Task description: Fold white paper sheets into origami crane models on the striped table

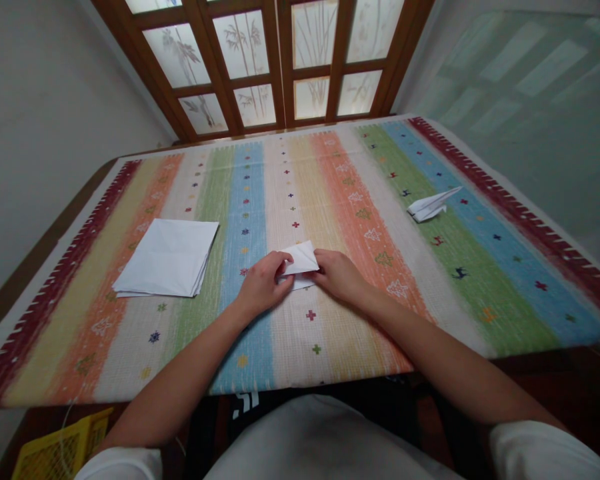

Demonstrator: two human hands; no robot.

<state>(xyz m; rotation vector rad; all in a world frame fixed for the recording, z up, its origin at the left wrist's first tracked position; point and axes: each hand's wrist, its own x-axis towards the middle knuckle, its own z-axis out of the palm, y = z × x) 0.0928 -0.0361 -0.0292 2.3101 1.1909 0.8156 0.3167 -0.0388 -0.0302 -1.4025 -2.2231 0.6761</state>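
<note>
Between my two hands, near the middle of the table, is a small folded sheet of white paper (pixel 301 259). My left hand (pixel 264 280) pinches its left edge, with the thumb on the near side and the fingers on top. At its right edge, my right hand (pixel 339 272) grips the paper, its fingertips partly hidden. The upper layer shows crease lines, and a lower flap sticks out toward me. A stack of square white paper sheets (pixel 167 257) lies to the left of my left hand. Off to the right rests a folded white paper figure (pixel 433 205) with a long pointed end.
A striped, patterned cloth (pixel 330 353) covers the table. Wooden doors with glass panes (pixel 253 67) stand beyond its far edge. A glass or glossy panel (pixel 535 100) is along the right. On the floor at lower left sits a yellow plastic crate (pixel 63 447).
</note>
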